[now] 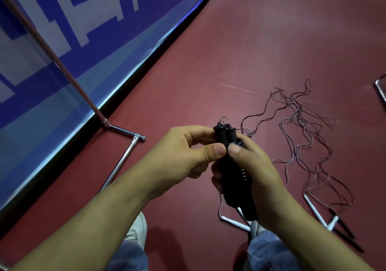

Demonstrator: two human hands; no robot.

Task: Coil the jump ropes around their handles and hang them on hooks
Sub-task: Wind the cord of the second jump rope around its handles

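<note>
Two forearms reach in. The right hand grips paired black handles upright, and the left hand pinches near their top. Thin rope lies tangled on the red floor. Coiling looks barely begun; winding needs slack drawn in.

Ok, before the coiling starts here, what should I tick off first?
1. Pairing: ok, black handles sit side by side.
2. Grip: ok, right hand wraps them, left hand pinches near their tops.
3. Tangle: not ok, loose cord lies snarled on the floor.
4. Footing: not ok, white handles lie beside a shoe.
5. Hooks: cannot tell, only the foot of a metal stand shows.
</note>
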